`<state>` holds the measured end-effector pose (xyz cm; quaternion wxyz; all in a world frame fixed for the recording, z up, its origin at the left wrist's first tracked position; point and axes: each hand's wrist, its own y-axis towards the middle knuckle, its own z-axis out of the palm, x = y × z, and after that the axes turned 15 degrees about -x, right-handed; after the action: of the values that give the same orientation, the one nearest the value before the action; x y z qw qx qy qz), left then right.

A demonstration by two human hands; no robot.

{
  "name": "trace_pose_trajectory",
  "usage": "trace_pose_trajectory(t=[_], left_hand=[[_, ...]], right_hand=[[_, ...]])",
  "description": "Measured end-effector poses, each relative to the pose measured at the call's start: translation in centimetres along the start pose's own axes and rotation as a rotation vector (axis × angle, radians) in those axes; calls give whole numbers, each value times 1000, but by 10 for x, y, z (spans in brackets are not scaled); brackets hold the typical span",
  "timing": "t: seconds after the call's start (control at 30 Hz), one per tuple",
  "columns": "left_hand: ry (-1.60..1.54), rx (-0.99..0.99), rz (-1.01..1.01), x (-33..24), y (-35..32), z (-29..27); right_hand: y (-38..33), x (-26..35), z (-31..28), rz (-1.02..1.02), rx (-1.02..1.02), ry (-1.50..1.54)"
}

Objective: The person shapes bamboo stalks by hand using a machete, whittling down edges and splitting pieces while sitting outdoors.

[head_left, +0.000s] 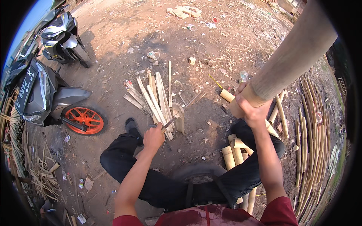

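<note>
A: What worries you here?

B: The big bamboo pole (290, 56) on the right. It rises from near the person's right knee toward the camera, and only the right hand (252, 109) steadies it, low down at its base. That is a lot of pole above one grip, so I judge it could tip or twist and swing toward the legs.

A: And the blade?

B: The left hand (154, 136) holds a knife (168, 123) by the handle, blade pointing up and right toward the pile of split bamboo slats (154, 98) lying on the dirt just beyond it. The left leg is close under that hand. If the pole slips while the blade comes across, I think the blade could glance off toward the right hand or a knee.

A: How do the fingers sit?

B: The left fingers are curled fully closed around the knife handle. The right fingers wrap the pole's base from the near side, thumb side up, firmly closed; I cannot see the fingertips on the far side.

A: Anything underfoot?

B: Short cut bamboo sections (233, 150) lie between the legs, near the right knee. They could roll. The two scooters (49, 94) stand well apart at the far left.
</note>
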<state>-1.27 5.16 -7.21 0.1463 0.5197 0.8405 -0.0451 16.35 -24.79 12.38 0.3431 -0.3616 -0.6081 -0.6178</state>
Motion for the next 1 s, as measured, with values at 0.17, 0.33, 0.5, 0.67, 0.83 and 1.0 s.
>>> trace_pose_trajectory(t=[0.17,0.33,0.5,0.67,0.83,1.0], left_hand=[[62,50,69,-23,11,12],[-63,6,4,-35,15,47],[-117,-20,-114,-5,-7,49],[-149,56,-151,7,-6,51],[-146,-3,-85,-2,-1,73],[-242,-30,-163,-10,-3,94]], right_hand=[[-200,-157,-48,564,446,-668],[-162,-154,-59,483,337,-639],[-49,-35,-17,346,165,-385],[-58,-50,2,109,72,-115],[-213,-164,-25,535,518,-674],[-143,-156,-28,495,446,-634]])
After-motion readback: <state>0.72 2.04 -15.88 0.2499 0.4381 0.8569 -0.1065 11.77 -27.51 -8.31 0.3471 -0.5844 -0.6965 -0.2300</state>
